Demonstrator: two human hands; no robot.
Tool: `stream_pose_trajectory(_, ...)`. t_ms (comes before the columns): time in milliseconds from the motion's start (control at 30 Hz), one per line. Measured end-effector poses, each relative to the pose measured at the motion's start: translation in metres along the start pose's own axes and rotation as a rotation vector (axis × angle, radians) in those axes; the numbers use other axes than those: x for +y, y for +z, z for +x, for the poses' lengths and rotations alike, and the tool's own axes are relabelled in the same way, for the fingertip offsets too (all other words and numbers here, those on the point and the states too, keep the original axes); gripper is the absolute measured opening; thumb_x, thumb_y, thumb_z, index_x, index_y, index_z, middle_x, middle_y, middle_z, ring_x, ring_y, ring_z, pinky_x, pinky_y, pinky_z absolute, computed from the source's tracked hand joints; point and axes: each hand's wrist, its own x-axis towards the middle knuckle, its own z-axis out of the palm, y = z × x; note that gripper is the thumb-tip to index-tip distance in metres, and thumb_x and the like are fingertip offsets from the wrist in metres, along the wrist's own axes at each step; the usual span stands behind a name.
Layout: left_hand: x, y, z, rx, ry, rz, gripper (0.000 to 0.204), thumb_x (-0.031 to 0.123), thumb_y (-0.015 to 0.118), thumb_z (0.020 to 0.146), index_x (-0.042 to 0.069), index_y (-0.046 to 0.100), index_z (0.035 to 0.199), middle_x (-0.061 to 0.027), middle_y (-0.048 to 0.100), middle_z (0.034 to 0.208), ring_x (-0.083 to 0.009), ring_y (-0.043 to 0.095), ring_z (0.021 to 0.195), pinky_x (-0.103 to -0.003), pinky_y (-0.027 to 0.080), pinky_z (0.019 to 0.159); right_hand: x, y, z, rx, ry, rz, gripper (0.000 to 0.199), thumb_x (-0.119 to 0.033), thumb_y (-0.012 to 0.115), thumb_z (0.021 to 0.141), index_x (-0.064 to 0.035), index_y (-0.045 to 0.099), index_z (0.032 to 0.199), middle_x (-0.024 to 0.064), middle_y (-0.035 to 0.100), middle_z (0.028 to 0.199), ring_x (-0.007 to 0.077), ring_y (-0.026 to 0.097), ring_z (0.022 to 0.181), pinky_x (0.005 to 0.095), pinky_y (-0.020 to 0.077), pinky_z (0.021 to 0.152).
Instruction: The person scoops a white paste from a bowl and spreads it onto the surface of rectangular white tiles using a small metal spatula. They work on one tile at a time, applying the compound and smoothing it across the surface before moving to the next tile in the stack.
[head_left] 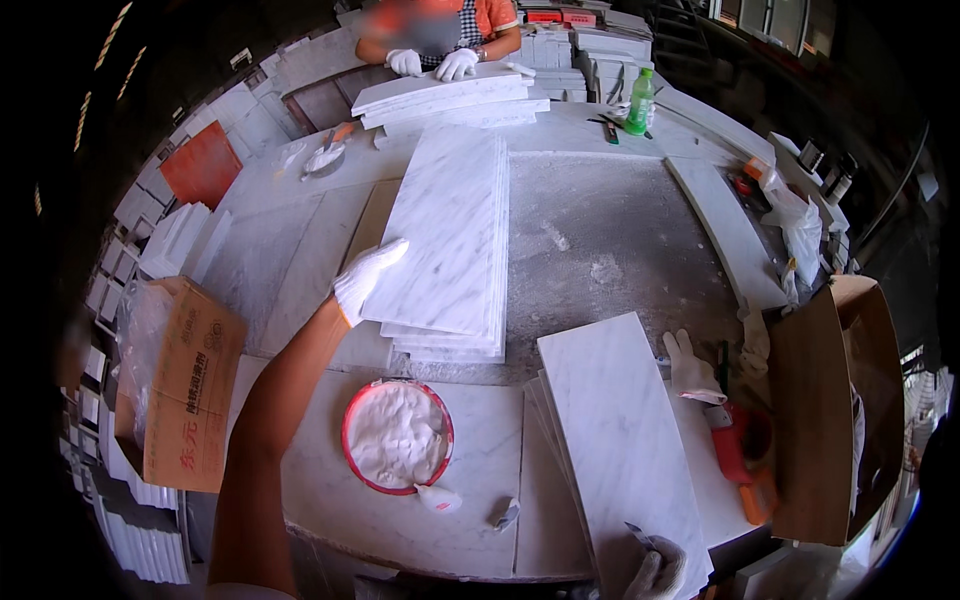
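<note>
Red printing [188,446] on cardboard box [224,365] | left hand [366,284] gripping marble slab [440,225] | right hand [660,572] pinching thin blade [637,533]

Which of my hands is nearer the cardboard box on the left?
Left. Your left hand touches the middle slab stack, right of the box; your right hand is at the nearest stack, much farther right.
</note>
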Motion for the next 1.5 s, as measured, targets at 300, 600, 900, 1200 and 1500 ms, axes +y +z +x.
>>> stream_pose_trajectory(300, -0.011, -0.006, 0.018, 0.016, 0.019, 0.208, 0.044, 0.028, 0.065, 0.095, -0.003, 0.059, 0.126, -0.0116, 0.068, 0.115, -0.0202, 0.068, 0.101, -0.035, 0.057, 0.088, 0.005, 0.015, 0.005, 0.084, 0.028, 0.086, 0.016, -0.003, 0.051, 0.096, 0.0021, 0.062, 0.107, 0.0118, 0.066, 0.099, 0.019, 0.061, 0.091, 0.0314, 0.0485, 0.086)
stream_pose_trajectory(600, 0.063, 0.031, -0.034, 0.719, 0.267, 1.799, 0.04, 0.041, 0.062, 0.088, 0.006, 0.067, 0.106, -0.023, 0.068, 0.107, -0.0395, 0.065, 0.101, -0.047, 0.052, 0.087, 0.022, 0.005, -0.006, 0.04, -0.034, 0.176, 0.015, -0.008, 0.051, 0.099, 0.0017, 0.061, 0.106, 0.007, 0.062, 0.096, 0.0132, 0.056, 0.085, 0.0271, 0.0463, 0.082)
stream_pose_trajectory(900, -0.054, 0.22, -0.242, -0.416, 0.793, 1.345, 0.027, 0.016, 0.072, 0.087, 0.006, 0.066, 0.112, -0.0074, 0.068, 0.104, -0.0216, 0.067, 0.095, -0.034, 0.053, 0.086, 0.049, -0.01, -0.004, 0.148, -0.045, 0.372, 0.014, -0.016, 0.054, 0.102, -0.0022, 0.059, 0.1, 0.0055, 0.064, 0.092, 0.0091, 0.053, 0.075, 0.0258, 0.0455, 0.073)
stream_pose_trajectory(1200, -0.228, 0.286, -0.154, -0.584, 1.268, 1.567, 0.055, 0.054, 0.047, 0.096, 0.016, 0.058, 0.135, -0.0093, 0.047, 0.149, -0.0298, 0.04, 0.139, -0.056, 0.025, 0.117, 0.089, -0.092, -0.034, 0.449, 0.015, 0.663, 0.031, -0.034, 0.057, 0.102, -0.0037, 0.055, 0.109, 0.0059, 0.06, 0.097, 0.0097, 0.046, 0.075, 0.0246, 0.0387, 0.067)
stream_pose_trajectory(1500, -0.21, 0.298, -0.082, -0.164, 0.778, 1.964, 0.076, 0.065, 0.024, 0.098, 0.015, 0.028, 0.156, -0.0115, 0.021, 0.164, -0.032, 0.017, 0.151, -0.051, 0.008, 0.122, 0.122, -0.138, -0.065, 0.58, 0.079, 0.617, 0.029, -0.034, 0.052, 0.104, -0.0047, 0.057, 0.105, 0.0039, 0.058, 0.091, 0.0107, 0.047, 0.075, 0.0259, 0.0397, 0.07)
